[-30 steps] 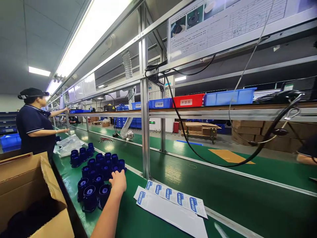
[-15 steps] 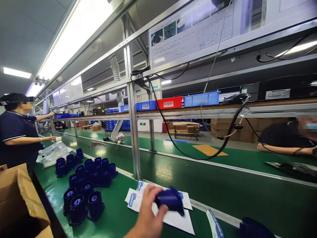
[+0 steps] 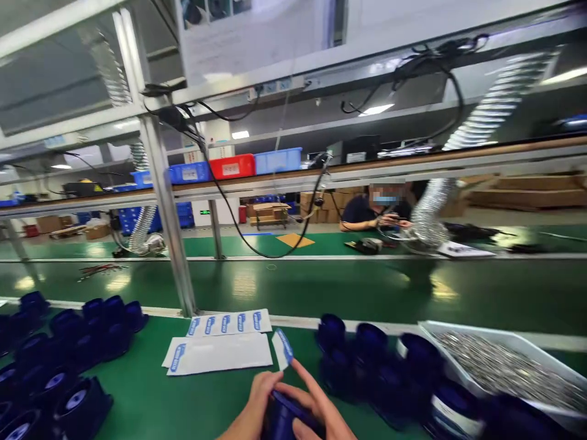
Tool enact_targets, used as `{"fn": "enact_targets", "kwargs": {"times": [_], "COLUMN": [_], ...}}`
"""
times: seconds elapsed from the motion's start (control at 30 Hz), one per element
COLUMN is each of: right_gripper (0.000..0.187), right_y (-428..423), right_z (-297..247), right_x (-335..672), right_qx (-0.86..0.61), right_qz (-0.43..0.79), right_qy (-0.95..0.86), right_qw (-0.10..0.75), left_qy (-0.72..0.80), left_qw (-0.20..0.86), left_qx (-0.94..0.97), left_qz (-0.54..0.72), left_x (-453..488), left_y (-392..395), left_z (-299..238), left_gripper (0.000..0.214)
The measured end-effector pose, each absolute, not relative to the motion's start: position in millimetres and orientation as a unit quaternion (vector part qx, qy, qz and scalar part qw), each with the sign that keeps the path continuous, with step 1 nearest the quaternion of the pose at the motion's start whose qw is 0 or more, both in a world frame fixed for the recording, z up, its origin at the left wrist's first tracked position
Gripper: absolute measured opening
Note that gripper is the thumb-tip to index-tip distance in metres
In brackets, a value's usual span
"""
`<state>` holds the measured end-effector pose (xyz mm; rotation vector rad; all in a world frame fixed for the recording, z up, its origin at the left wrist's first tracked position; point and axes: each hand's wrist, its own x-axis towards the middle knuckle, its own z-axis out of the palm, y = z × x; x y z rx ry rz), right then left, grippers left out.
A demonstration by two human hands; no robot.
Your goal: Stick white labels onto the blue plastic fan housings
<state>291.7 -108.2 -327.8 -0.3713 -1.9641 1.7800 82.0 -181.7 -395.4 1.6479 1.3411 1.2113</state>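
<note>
A dark blue plastic housing [image 3: 287,415] sits at the bottom centre, its lower part cut off by the frame. My left hand [image 3: 252,406] grips its left side, fingers closed. On its other side, my right hand [image 3: 323,409] has thumb and fingers bent around the housing, with the index finger stretched out. A small white-and-blue sticker label [image 3: 283,349] stands at that fingertip, apparently stuck to it. Just beyond lie a white label sheet [image 3: 224,354] with one label at its left end and a strip with several labels [image 3: 229,322].
Similar blue housings stand on the left [image 3: 77,400] and right [image 3: 398,379], some bearing labels. A white tray [image 3: 428,330] of metal pieces is at the right. A metal post [image 3: 165,232] and hanging black cable [image 3: 238,229] rise beyond. Across the line sits a co-worker [image 3: 360,211].
My view has swung right. The housing in my left hand has come down toward me, and my right hand has come into view against it with the label at its fingertip.
</note>
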Motion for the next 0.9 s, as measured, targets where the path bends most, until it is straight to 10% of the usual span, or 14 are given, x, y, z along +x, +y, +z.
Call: {"fn": "enact_targets", "kwargs": {"times": [0.23,0.5,0.7,0.9], "right_gripper": [0.105,0.153,0.101,0.097], "right_y": [-116.0,-111.1,-106.0,-110.5], "right_z": [-303.7,-315.7,-313.1,-311.8], "right_x": [295.3,304.8,299.2,294.8], "right_qx": [-0.197,-0.140,-0.187,-0.232], "right_qz": [0.639,0.582,0.655,0.625], "right_qy": [-0.699,-0.782,-0.682,-0.694], "right_qw": [0.254,0.174,0.264,0.273], "left_qy": [0.399,0.406,0.435,0.458], "left_qw": [0.453,0.424,0.471,0.386], "left_qx": [0.566,0.546,0.529,0.587], "left_qz": [0.561,0.598,0.555,0.545], "left_x": [106.2,110.8,110.9,111.8], "left_y": [-210.6,-215.0,-223.3,-225.2], "left_z": [-352.5,-344.7,-343.3,-338.1], "left_gripper": [0.098,0.096,0.103,0.101]}}
